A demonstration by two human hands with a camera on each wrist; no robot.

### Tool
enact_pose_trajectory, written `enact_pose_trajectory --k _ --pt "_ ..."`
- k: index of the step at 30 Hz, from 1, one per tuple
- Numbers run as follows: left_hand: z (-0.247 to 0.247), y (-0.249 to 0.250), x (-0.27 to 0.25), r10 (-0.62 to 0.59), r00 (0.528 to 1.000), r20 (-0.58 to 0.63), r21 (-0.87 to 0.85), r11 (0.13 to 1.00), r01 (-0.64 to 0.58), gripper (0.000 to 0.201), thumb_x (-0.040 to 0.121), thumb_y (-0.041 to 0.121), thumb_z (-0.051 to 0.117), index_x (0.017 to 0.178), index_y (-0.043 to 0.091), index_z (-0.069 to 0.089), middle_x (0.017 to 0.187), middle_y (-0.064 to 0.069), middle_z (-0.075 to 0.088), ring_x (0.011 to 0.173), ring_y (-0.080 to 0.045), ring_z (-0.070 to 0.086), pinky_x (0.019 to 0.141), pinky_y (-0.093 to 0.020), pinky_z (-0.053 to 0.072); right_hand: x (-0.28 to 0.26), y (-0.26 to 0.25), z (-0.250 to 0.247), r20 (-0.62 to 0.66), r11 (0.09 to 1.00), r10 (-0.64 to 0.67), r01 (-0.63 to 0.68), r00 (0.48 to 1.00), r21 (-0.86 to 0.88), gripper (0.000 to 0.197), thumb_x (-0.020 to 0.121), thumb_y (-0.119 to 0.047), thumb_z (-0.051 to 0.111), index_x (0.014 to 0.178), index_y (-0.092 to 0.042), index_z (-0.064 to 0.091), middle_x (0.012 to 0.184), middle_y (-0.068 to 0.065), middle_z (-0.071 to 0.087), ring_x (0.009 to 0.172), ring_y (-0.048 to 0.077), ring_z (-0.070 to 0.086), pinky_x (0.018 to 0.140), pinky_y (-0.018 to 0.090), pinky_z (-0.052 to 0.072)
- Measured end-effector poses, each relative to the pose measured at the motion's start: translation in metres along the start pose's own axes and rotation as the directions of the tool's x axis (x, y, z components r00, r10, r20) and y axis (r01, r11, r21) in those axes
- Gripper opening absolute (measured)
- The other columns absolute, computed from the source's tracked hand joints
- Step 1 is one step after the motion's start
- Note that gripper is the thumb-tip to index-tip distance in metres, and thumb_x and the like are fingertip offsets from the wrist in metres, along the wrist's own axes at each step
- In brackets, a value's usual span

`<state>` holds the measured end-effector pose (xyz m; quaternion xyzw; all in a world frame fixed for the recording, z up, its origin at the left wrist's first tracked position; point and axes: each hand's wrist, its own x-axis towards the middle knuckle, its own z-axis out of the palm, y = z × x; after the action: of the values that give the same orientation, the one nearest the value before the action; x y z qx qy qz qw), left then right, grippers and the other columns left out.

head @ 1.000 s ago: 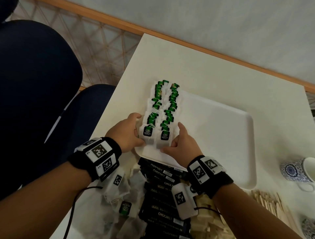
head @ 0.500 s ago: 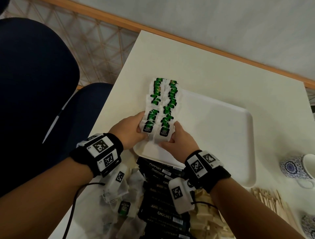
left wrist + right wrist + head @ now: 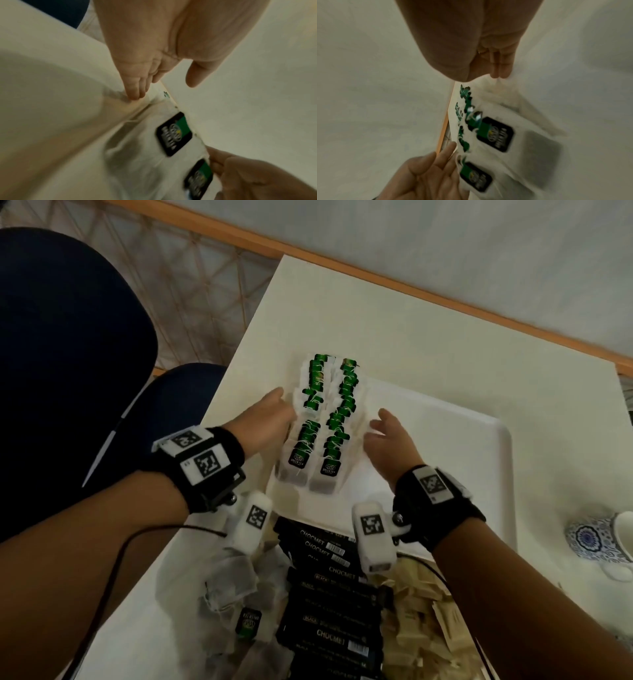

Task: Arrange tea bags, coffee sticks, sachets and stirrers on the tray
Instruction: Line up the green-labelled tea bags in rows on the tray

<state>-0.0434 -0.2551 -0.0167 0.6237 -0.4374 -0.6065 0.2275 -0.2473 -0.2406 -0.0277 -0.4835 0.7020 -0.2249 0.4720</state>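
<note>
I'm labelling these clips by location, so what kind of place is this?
Probably an office or break-room tea corner, though I can't be sure: a small white table against a wall, a dark blue office chair, and a white tray with green tea bags beside patterned mugs.

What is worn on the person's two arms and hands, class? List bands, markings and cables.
Both forearms are bare, with no sleeves or gloves. Each wrist carries a black band, the left wrist band and the right wrist band, bearing white plates printed with black square codes. A white tagged camera block hangs under each. A thin black cable trails along the left forearm.
</note>
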Motion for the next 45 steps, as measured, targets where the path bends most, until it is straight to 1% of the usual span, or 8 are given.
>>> enact_pose_trajectory --k 6,11,15,18,25,28,33,45 --pt "0.001 0.008 0.038 -0.038 0.999 0.03 -0.173 0.984 0.043 0.045 0.058 0.052 0.055 0.086 0.018 0.055 0.106 -0.006 0.06 0.107 -0.03 0.055 0.105 -0.046 0.033 0.031 -0.012 0.013 0.051 0.998 -0.035 0.037 0.998 -0.055 0.064 0.086 0.003 0.045 0.146 -0.01 0.03 0.131 0.0 0.05 0.117 0.022 0.052 0.096 0.031 0.045" --pt "0.0 0.017 0.047 -0.029 0.999 0.027 -0.29 0.956 0.036 0.022 0.064 0.039 0.06 0.059 0.024 0.046 0.056 0.006 0.04 0.053 -0.014 0.039 0.067 -0.033 0.03 0.047 -0.009 0.003 -0.022 1.0 -0.011 0.01 1.0 -0.029 0.061 0.091 0.001 0.045 0.148 -0.007 0.026 0.14 0.007 0.044 0.123 0.022 0.048 0.1 0.032 0.043" --pt "0.003 0.035 0.054 -0.022 0.999 -0.049 -0.232 0.973 0.01 0.049 0.056 0.049 0.059 0.091 0.014 0.06 0.105 -0.005 0.06 0.099 -0.025 0.056 0.089 -0.038 0.039 0.059 -0.019 0.003 -0.012 0.998 -0.053 0.053 0.999 -0.02 0.054 0.086 0.005 0.044 0.138 -0.008 0.046 0.128 0.008 0.057 0.116 0.025 0.055 0.097 0.038 0.048" --pt "0.01 0.046 0.053 -0.046 0.996 -0.074 -0.206 0.978 0.03 0.074 0.066 0.044 0.05 0.126 0.002 0.052 0.152 -0.018 0.032 0.139 -0.034 0.031 0.111 -0.046 0.024 0.068 -0.023 0.004 -0.016 0.994 -0.087 0.086 0.996 -0.06 0.041 0.084 0.003 0.046 0.12 -0.009 0.061 0.109 0.009 0.067 0.1 0.026 0.062 0.089 0.039 0.053" --pt "0.013 0.046 0.05 -0.036 0.998 -0.046 -0.162 0.986 0.028 0.048 0.088 0.041 0.045 0.128 0.016 0.05 0.149 -0.01 0.036 0.137 -0.023 0.033 0.105 -0.033 0.025 0.064 -0.022 0.001 0.003 0.994 -0.051 0.051 0.999 -0.092 0.044 0.086 0.004 0.045 0.127 -0.005 0.056 0.12 0.013 0.063 0.11 0.03 0.059 0.097 0.044 0.049" --pt "0.001 0.039 0.037 0.04 0.998 -0.051 -0.02 0.999 -0.041 0.012 0.097 0.029 0.038 0.099 0.03 0.05 0.122 -0.001 0.048 0.116 -0.02 0.041 0.095 -0.03 0.034 0.042 -0.015 -0.009 -0.048 0.997 -0.011 0.007 0.999 -0.076 0.056 0.09 -0.001 0.044 0.145 -0.011 0.035 0.136 0.007 0.05 0.119 0.023 0.053 0.098 0.034 0.046" --pt "-0.025 -0.008 -0.02 0.243 0.97 0.021 0.429 0.874 -0.228 0.042 0.092 0.019 0.055 0.133 0.021 0.051 0.134 0.007 0.042 0.128 -0.006 0.038 0.093 -0.016 0.028 -0.047 0.0 -0.015 -0.03 0.911 -0.36 0.345 0.932 -0.225 0.044 0.087 -0.002 0.049 0.115 -0.033 0.06 0.111 -0.005 0.057 0.087 0.004 0.056 0.073 0.006 0.041" --pt "-0.021 -0.112 -0.166 0.113 0.983 0.146 0.744 0.642 -0.184 0.088 0.063 0.057 0.079 0.137 0.034 0.037 0.135 0.015 0.03 0.126 -0.006 0.027 0.104 -0.026 0.033 -0.153 0.031 0.034 0.595 0.527 -0.365 0.686 0.716 -0.501 0.019 0.085 -0.037 0.062 0.103 -0.035 0.067 0.094 -0.016 0.055 0.089 0.006 0.057 0.078 0.024 0.048"
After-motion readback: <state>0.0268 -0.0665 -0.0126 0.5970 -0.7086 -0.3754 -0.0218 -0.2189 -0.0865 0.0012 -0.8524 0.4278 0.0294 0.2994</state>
